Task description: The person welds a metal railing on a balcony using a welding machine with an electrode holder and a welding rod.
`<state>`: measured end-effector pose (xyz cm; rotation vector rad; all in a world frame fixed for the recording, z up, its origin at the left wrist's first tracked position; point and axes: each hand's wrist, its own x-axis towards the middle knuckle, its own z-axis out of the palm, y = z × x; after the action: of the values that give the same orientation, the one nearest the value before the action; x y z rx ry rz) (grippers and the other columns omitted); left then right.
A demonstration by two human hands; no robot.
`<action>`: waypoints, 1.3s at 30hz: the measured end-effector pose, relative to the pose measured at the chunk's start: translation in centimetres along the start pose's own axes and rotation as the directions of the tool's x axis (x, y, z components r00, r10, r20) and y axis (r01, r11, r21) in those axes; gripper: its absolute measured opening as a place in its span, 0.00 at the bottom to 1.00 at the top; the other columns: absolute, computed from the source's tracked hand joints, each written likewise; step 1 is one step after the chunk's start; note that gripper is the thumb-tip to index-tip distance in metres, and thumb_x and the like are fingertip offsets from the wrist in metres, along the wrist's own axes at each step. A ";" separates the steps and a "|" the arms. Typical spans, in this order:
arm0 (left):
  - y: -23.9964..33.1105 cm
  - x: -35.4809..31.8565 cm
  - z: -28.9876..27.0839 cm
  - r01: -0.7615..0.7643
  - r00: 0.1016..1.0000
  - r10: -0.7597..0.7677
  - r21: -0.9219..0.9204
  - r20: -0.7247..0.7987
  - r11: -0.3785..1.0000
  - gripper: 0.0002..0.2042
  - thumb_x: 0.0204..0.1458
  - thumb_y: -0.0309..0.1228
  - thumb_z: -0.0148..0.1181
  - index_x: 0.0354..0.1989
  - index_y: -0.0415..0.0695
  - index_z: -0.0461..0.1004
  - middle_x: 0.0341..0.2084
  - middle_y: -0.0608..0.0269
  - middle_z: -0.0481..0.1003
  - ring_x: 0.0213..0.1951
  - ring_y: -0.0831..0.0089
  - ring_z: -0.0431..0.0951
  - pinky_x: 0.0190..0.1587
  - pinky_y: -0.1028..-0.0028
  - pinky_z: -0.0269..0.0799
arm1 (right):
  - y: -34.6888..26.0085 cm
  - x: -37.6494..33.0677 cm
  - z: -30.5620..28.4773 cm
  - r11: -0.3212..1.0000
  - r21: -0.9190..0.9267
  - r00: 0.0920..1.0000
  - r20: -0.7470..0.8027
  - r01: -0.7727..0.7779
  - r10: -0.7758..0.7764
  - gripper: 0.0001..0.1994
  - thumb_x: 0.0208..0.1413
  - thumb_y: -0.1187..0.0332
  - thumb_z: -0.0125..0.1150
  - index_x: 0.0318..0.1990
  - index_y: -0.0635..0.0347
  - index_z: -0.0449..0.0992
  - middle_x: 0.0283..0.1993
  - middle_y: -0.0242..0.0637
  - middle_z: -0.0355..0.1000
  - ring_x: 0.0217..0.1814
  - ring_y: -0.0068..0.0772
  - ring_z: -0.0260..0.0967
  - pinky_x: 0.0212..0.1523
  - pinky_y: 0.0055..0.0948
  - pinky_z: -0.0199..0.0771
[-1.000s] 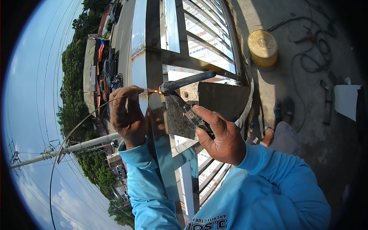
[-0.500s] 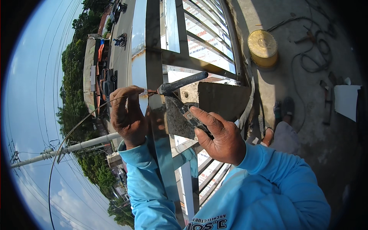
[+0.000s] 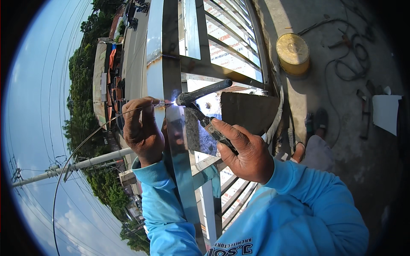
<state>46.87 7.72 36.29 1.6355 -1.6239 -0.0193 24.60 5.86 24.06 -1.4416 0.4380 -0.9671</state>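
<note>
Two bare hands are engaged at one joint of a polished stainless-steel post (image 3: 177, 141). A thin filler rod (image 3: 85, 141) is pinched in the left hand (image 3: 141, 130), grip clenched on it, with the rod tip fed to the joint where a small bright arc glow (image 3: 174, 94) is seen. A welding torch (image 3: 200, 91) is grasped in the right hand (image 3: 245, 151), grip closed around its handle, the dark head laid across the post just beside the rod tip. The long free end of the rod is left arcing out past the railing over open air, with a street and a utility pole (image 3: 72, 164) far below.

Risks, as judged:
- No gloves are seen on either hand; both are held very near the arc, so burns are likely if either slips.
- The rod tail is unsupported; wobble could pull the tip off the puddle.
- Anything dropped here would fall to the street.
- A yellow drum (image 3: 293, 52) and loose cables (image 3: 350, 64) are lying on the concrete floor (image 3: 376, 170) behind; a trip hazard.
</note>
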 end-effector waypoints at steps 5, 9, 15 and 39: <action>0.1 0.2 0.1 -0.028 0.998 0.028 -0.008 0.061 1.000 0.16 0.51 0.20 0.68 0.49 0.34 0.73 0.42 0.57 0.73 0.47 0.69 0.75 0.52 0.70 0.74 | 0.4 0.0 0.2 0.999 0.016 0.996 -0.078 0.033 -0.032 0.31 0.57 0.80 0.61 0.69 0.56 0.63 0.46 0.54 0.75 0.43 0.54 0.79 0.43 0.37 0.79; 0.2 0.2 0.0 -0.043 0.997 0.043 -0.012 0.066 0.999 0.17 0.51 0.20 0.69 0.49 0.34 0.73 0.42 0.57 0.73 0.47 0.69 0.75 0.52 0.70 0.74 | 0.3 0.1 0.1 0.999 0.027 0.997 -0.071 0.045 -0.043 0.31 0.57 0.80 0.61 0.69 0.56 0.63 0.46 0.54 0.75 0.44 0.54 0.79 0.43 0.37 0.79; -0.1 0.2 0.2 -0.024 0.998 0.024 -0.008 0.065 1.000 0.17 0.51 0.21 0.70 0.49 0.35 0.73 0.42 0.58 0.74 0.47 0.69 0.74 0.53 0.70 0.73 | 0.4 0.0 0.0 1.000 0.001 1.000 -0.021 0.016 -0.016 0.31 0.57 0.80 0.62 0.68 0.56 0.64 0.46 0.53 0.75 0.42 0.53 0.79 0.43 0.37 0.80; 0.6 -0.1 0.7 -0.041 0.998 0.040 0.027 0.055 0.999 0.19 0.45 0.06 0.61 0.46 0.33 0.76 0.40 0.57 0.76 0.47 0.69 0.73 0.50 0.73 0.74 | 0.6 -0.1 0.1 0.999 0.037 0.998 -0.045 0.034 -0.033 0.31 0.57 0.80 0.61 0.69 0.58 0.62 0.46 0.54 0.75 0.44 0.52 0.79 0.44 0.37 0.80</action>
<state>45.99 7.53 36.07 1.6354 -1.7053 -0.0204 24.77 5.92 23.48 -1.3994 0.4266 -1.0305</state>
